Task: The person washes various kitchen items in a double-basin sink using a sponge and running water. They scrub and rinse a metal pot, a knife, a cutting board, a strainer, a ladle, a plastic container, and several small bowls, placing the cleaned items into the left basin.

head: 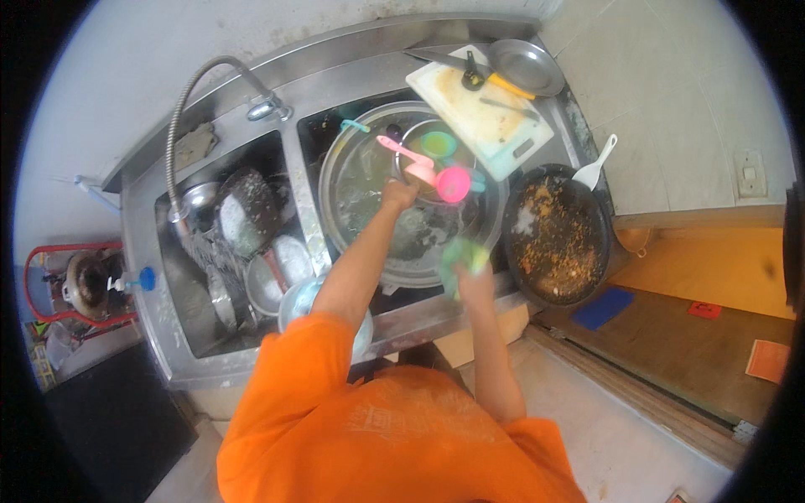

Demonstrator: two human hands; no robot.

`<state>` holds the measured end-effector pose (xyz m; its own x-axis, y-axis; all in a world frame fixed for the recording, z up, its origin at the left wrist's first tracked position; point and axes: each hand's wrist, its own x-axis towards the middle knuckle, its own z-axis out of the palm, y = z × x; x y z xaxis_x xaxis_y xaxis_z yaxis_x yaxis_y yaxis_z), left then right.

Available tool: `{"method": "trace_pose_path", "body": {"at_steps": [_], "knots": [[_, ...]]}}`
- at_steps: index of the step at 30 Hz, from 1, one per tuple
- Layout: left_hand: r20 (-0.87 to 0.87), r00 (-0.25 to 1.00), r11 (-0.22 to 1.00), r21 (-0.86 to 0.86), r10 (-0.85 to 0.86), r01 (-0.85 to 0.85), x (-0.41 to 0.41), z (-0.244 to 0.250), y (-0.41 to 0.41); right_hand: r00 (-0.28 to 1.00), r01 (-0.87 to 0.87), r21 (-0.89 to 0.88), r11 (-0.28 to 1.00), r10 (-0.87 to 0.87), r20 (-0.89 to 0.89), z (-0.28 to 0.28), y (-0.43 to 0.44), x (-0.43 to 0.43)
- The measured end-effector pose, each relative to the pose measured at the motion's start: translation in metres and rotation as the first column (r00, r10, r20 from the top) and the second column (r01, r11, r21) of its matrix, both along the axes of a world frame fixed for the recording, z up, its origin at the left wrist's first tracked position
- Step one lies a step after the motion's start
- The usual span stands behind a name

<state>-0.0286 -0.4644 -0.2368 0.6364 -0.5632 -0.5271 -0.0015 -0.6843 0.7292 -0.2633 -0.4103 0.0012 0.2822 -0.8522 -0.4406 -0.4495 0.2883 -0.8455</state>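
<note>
My left hand [400, 192] grips the rim or handle of a metal pot [403, 139] in the right sink. In the pot lie a green cup [438, 144], bright pink cup [454, 184], pale pink cup [419, 175] and a pink-handled utensil [402, 149]. The pot sits within a large round metal basin [328, 188] holding cloudy water. My right hand [473, 274], blurred, holds a green and yellow sponge or cloth [459, 261] over the basin's near right edge. A light blue bowl [361, 339] is partly hidden under my left arm.
Right of the basin lie a dirty black pan [556, 239], a white spatula [597, 165], a cutting board [484, 110], a yellow-handled knife [510, 86] and a metal plate [527, 68]. Water runs from a flexible faucet [173, 141] over metal dishes [261, 283] in the left sink.
</note>
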Motion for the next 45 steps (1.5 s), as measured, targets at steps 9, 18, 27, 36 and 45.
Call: {"method": "trace_pose_path", "body": {"at_steps": [9, 18, 27, 36, 45], "knots": [[0.719, 0.675, 0.982, 0.181, -0.167, 0.05, 0.001, 0.072, -0.043, 0.987, 0.113, -0.073, 0.991, -0.12, -0.106, -0.038, 0.033, -0.087], [0.645, 0.627, 0.889, 0.203, -0.437, 0.411, 0.049, 0.043, -0.142, 0.999, 0.017, -0.136, 0.991, -0.021, -0.032, -0.042, 0.04, -0.088], [0.724, 0.485, 0.811, 0.174, -0.49, 0.558, 0.041, 0.114, -0.047, 0.996, 0.062, -0.083, 0.995, -0.056, 0.074, -0.032, 0.033, -0.093], [0.99, 0.106, 0.862, 0.028, -0.094, 0.506, 0.104, 0.261, 0.056, 0.986, 0.068, -0.221, 0.973, -0.032, 0.164, -0.042, 0.032, -0.058], [0.416, 0.826, 0.77, -0.637, 0.379, -0.033, -0.013, 0.293, 0.157, 0.964, -0.161, -0.84, 0.518, 0.267, -0.02, 0.089, -0.026, 0.139]]}}
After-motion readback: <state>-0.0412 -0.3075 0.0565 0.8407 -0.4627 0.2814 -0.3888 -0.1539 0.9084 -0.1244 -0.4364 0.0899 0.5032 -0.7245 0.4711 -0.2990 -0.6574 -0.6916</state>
